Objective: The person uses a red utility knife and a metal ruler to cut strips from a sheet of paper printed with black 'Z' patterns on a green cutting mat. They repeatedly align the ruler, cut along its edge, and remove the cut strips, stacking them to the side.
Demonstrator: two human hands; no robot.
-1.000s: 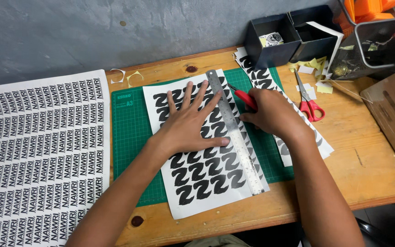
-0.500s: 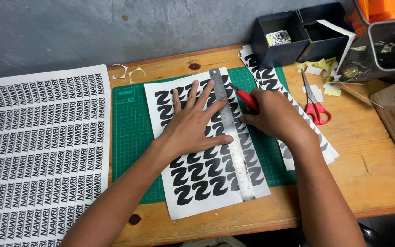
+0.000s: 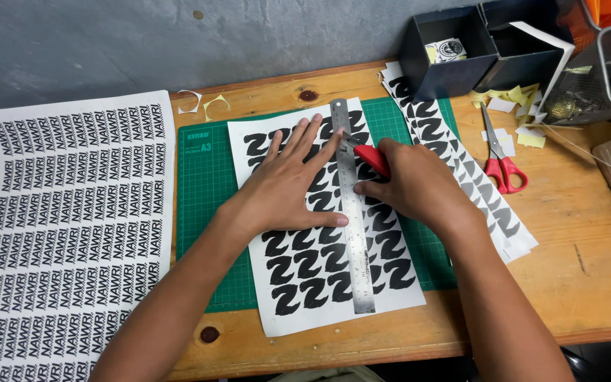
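Beside the left hand (image 3: 284,187), the right hand (image 3: 411,184) grips a red cutter (image 3: 370,159).

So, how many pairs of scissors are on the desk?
1. The red-handled scissors lie on the wooden desk, right of the right hand and below the black boxes. Others may be hidden inside the boxes.

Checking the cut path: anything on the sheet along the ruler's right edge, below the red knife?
Nothing visible. The right hand holds the red knife near the ruler's top; the sticker sheet beside that edge lies bare. The left hand is left of the ruler.
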